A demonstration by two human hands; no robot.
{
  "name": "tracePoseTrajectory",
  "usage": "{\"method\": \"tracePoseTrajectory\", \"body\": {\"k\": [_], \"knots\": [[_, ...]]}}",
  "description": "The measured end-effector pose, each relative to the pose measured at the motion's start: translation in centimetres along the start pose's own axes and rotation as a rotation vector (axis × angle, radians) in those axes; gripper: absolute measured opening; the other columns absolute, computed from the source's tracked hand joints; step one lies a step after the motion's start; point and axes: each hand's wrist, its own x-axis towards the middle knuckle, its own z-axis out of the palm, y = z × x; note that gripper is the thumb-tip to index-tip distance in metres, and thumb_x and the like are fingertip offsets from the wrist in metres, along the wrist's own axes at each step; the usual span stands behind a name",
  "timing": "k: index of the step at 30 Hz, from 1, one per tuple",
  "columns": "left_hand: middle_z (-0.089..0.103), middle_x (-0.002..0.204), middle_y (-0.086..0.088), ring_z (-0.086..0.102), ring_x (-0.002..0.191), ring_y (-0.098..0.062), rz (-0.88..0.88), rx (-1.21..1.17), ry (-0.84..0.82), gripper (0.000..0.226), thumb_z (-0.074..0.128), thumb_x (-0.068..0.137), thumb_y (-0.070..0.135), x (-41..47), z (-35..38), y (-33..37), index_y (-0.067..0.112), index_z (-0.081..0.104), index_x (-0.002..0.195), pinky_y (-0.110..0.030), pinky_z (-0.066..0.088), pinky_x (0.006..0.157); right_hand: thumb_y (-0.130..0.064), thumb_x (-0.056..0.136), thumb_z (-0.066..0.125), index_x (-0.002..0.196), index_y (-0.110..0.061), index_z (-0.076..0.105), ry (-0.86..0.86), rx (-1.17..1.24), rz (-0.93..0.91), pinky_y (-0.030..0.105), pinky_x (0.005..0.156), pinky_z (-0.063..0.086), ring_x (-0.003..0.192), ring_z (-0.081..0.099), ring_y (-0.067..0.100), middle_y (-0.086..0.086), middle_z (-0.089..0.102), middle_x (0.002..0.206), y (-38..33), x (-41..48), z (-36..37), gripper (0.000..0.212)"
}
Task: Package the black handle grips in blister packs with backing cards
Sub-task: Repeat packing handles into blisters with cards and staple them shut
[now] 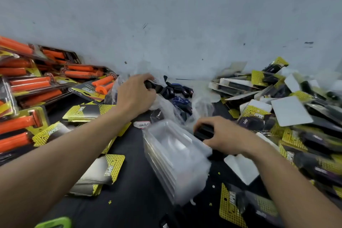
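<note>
My left hand reaches into a clear plastic bag of loose black handle grips near the wall, its fingers curled round one black grip. My right hand grips another black grip at the top edge of a stack of clear blister packs in the middle of the dark table. Yellow and black backing cards lie to the left of the stack, more of them nearer me.
Packaged orange grips are piled at the left. A heap of finished black-grip packs and white card backs fills the right side. A yellow card lies at bottom right. A grey wall closes the back.
</note>
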Motion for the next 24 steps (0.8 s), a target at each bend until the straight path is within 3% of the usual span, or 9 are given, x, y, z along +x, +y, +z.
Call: {"method": "tracePoseTrajectory", "body": {"k": [2, 4, 7, 9, 11, 14, 16, 20, 24], "knots": [[0.073, 0.106, -0.003, 0.064, 0.1, -0.03, 0.092, 0.153, 0.107, 0.035, 0.061, 0.082, 0.024, -0.9, -1.2, 0.0, 0.028, 0.067, 0.115, -0.038, 0.046, 0.078, -0.025, 0.084, 0.077, 0.114, -0.041, 0.068, 0.024, -0.018, -0.077, 0.018, 0.077, 0.048, 0.1, 0.066, 0.005, -0.016, 0.067, 0.116, 0.6, 1.4, 2.3, 0.036], [0.07, 0.091, -0.002, 0.059, 0.079, -0.029, -0.011, 0.221, 0.162, 0.016, 0.056, 0.083, 0.032, -1.4, -2.1, -0.8, 0.027, 0.063, 0.097, -0.035, 0.039, 0.067, -0.028, 0.086, 0.078, 0.13, -0.038, 0.063, 0.086, 0.003, -0.115, 0.02, 0.098, 0.042, 0.127, 0.056, 0.01, -0.015, 0.057, 0.139, 1.4, 2.7, 3.4, 0.048], [0.073, 0.113, -0.008, 0.06, 0.073, -0.03, -0.096, 0.597, -0.156, 0.036, 0.049, 0.086, 0.049, -2.2, -2.2, -3.0, 0.02, 0.07, 0.086, -0.033, 0.037, 0.062, -0.039, 0.09, 0.073, 0.149, -0.035, 0.049, 0.192, 0.026, 0.003, 0.033, 0.117, 0.034, 0.148, 0.037, 0.022, -0.003, 0.027, 0.167, 2.3, 4.5, 3.9, 0.064], [0.073, 0.098, -0.009, 0.058, 0.073, -0.028, -0.174, 0.526, -0.39, 0.043, 0.053, 0.085, 0.055, -2.9, -1.9, -3.8, 0.015, 0.071, 0.081, -0.033, 0.038, 0.061, -0.04, 0.092, 0.068, 0.151, -0.031, 0.045, 0.204, -0.013, 0.053, 0.037, 0.113, 0.039, 0.144, 0.042, 0.025, -0.001, 0.028, 0.164, 2.7, 5.7, 4.0, 0.064], [0.069, 0.073, -0.003, 0.061, 0.067, -0.023, -0.315, 0.173, -0.568, 0.049, 0.059, 0.087, 0.058, -3.4, -1.0, -3.9, 0.013, 0.076, 0.08, -0.031, 0.043, 0.058, -0.039, 0.091, 0.068, 0.154, -0.029, 0.041, 0.119, -0.15, 0.087, 0.038, 0.107, 0.044, 0.138, 0.048, 0.027, 0.002, 0.026, 0.162, 2.6, 6.6, 4.1, 0.069], [0.062, 0.055, -0.004, 0.055, 0.048, -0.02, -0.494, -0.087, -0.677, 0.054, 0.067, 0.088, 0.06, -3.8, 1.1, -2.8, 0.008, 0.074, 0.075, -0.024, 0.039, 0.046, -0.034, 0.091, 0.065, 0.156, -0.027, 0.038, 0.055, -0.28, 0.131, 0.04, 0.105, 0.042, 0.135, 0.047, 0.037, 0.008, 0.023, 0.162, 2.3, 7.5, 4.2, 0.071], [0.064, 0.06, -0.006, 0.056, 0.048, -0.018, -0.57, -0.092, -0.698, 0.048, 0.074, 0.087, 0.054, -3.7, 2.4, -2.0, 0.007, 0.07, 0.077, -0.024, 0.041, 0.045, -0.027, 0.092, 0.062, 0.153, -0.024, 0.045, 0.109, -0.258, 0.15, 0.041, 0.108, 0.04, 0.137, 0.044, 0.039, 0.01, 0.03, 0.16, 1.8, 7.6, 4.5, 0.063], [0.068, 0.086, -0.007, 0.063, 0.075, -0.02, -0.637, -0.078, -0.655, 0.028, 0.075, 0.087, 0.028, -2.9, 3.6, -1.3, 0.004, 0.07, 0.101, -0.029, 0.047, 0.057, -0.029, 0.094, 0.065, 0.141, -0.023, 0.061, 0.124, -0.215, 0.123, 0.037, 0.104, 0.046, 0.128, 0.055, 0.03, 0.008, 0.053, 0.146, 0.8, 7.0, 4.5, 0.047], [0.071, 0.109, -0.01, 0.062, 0.089, -0.028, -0.527, -0.016, -0.332, 0.017, 0.065, 0.088, 0.023, -2.9, 1.1, -1.9, 0.013, 0.067, 0.101, -0.035, 0.048, 0.074, -0.016, 0.091, 0.062, 0.129, -0.025, 0.07, 0.214, -0.132, 0.124, 0.034, 0.094, 0.053, 0.116, 0.065, 0.028, 0.003, 0.071, 0.128, -0.1, 4.9, 3.7, 0.04]]}}
